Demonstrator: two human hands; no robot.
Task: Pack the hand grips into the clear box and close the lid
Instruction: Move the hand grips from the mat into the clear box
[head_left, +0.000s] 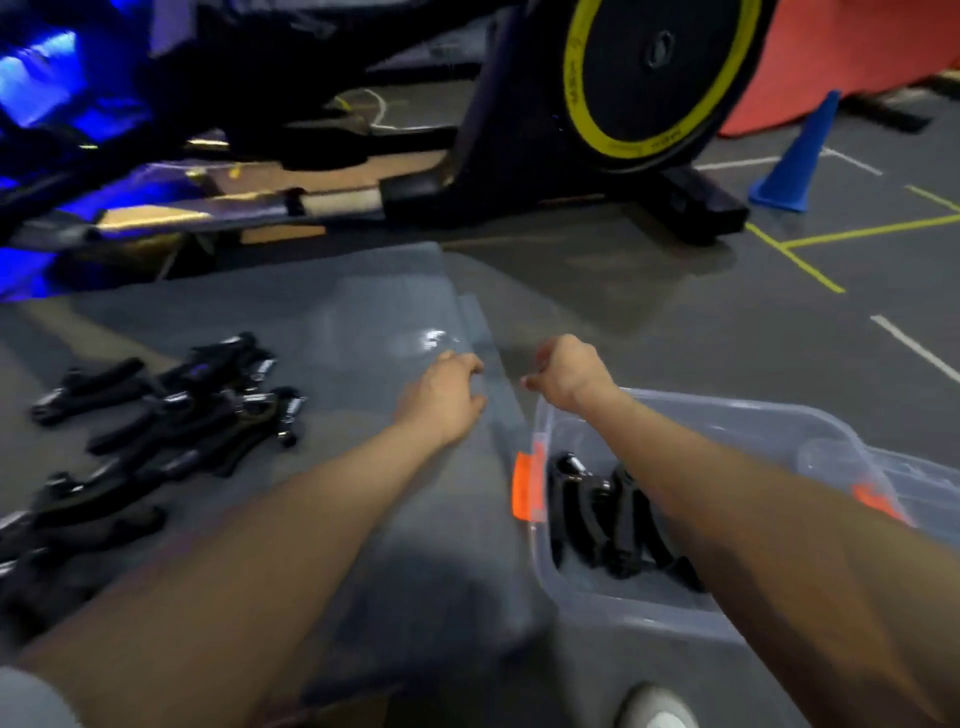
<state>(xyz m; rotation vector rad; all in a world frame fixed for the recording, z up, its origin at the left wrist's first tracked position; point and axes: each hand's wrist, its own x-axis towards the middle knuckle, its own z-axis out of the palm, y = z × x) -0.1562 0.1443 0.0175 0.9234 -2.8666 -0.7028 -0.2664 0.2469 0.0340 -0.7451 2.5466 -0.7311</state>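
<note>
Both hands reach out ahead, close together but apart. The left hand (449, 387) lies with curled fingers on the far edge of the flat clear plastic lid (374, 332), which rests on the grey floor beside the box; it seems to grip that edge, though blur hides how firmly. The right hand (563, 371) is closed into a loose fist just past the lid's right corner, above the near-left corner of the clear plastic storage box (727, 618); I cannot tell whether it pinches the lid's rim or holds nothing.

The box stands open at the right, its orange latch (527, 488) hanging on the left end wall, and another orange latch shows at the far end. A few black hand grips inside the box (608, 519) lie against its bottom, partly hidden by the right forearm. Most of the black foam-handled hand grips on the floor (171, 410) sit in a loose heap well to the left, so the packing looks far from done.

The lid likely lies flat to keep the box mouth free for loading, and the hands on it suggest it is being shifted aside, not fitted. Beyond stand a black exercise bike with a yellow-ringed flywheel (654, 67) and a blue plastic cone (800, 156)
</note>
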